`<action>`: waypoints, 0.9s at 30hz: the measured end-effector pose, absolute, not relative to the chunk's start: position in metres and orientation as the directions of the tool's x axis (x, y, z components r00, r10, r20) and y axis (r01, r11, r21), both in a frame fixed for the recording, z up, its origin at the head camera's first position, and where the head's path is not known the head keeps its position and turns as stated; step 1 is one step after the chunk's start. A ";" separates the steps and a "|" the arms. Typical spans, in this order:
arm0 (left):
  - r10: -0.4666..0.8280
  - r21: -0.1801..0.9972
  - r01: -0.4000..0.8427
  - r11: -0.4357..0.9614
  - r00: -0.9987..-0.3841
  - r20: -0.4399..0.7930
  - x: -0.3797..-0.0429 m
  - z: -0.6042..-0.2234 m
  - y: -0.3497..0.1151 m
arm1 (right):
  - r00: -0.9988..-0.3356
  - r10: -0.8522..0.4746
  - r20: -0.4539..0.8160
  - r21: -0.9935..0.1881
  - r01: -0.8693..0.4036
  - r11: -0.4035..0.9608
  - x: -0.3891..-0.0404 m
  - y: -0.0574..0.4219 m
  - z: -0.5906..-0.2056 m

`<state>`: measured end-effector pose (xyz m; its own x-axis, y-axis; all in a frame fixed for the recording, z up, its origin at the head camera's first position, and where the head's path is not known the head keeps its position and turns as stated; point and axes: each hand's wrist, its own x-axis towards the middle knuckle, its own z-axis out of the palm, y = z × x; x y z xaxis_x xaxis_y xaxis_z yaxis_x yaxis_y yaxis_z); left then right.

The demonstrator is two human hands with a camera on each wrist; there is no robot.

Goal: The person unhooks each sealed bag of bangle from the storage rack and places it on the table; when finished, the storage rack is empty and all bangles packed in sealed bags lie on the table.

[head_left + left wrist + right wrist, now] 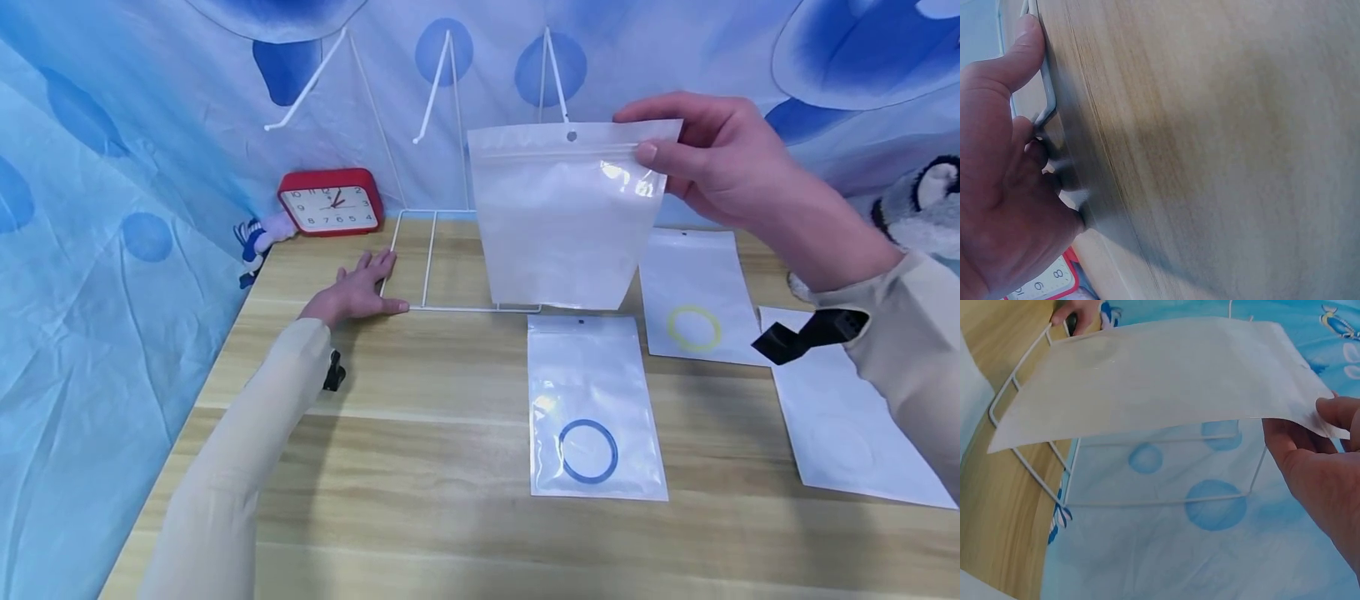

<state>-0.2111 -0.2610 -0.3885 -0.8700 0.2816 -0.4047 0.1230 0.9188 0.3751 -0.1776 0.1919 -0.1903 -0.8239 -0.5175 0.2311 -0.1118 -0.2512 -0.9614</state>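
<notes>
My right hand point(723, 162) pinches the top right corner of a white zip bag point(562, 225) between thumb and fingers. The bag hangs upright in front of the white wire rack point(431, 258), its punched hole close to the tip of the rack's right hook point(557, 75). Whether the hook passes through the hole I cannot tell. In the right wrist view, the bag point(1147, 381) spans across the rack's wires. My left hand point(356, 287) rests on the front left corner of the rack's base, fingers spread; in the left wrist view, its thumb lies along the wire.
Flat on the table lie bags with a blue ring point(588, 450), a yellow ring point(693, 327) and a faint pale ring point(847, 417). Behind my left hand stands a red clock point(331, 202). A plush toy point(926, 208) sits at the right, before a blue cloth backdrop.
</notes>
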 end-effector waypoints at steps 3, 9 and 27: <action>0.287 0.372 0.132 0.919 -0.870 -0.401 -0.213 -0.390 -0.259 | -0.858 -0.483 0.174 -0.978 -0.092 -0.188 -0.167 0.193 -0.188; 0.297 0.383 0.139 0.913 -0.871 -0.391 -0.214 -0.393 -0.257 | -0.861 -0.491 0.134 -0.983 -0.052 -0.177 -0.146 0.185 -0.195; 0.324 0.422 0.146 0.895 -0.862 -0.389 -0.214 -0.389 -0.251 | -0.809 -0.569 0.146 -0.969 -0.003 -0.245 -0.113 0.132 -0.248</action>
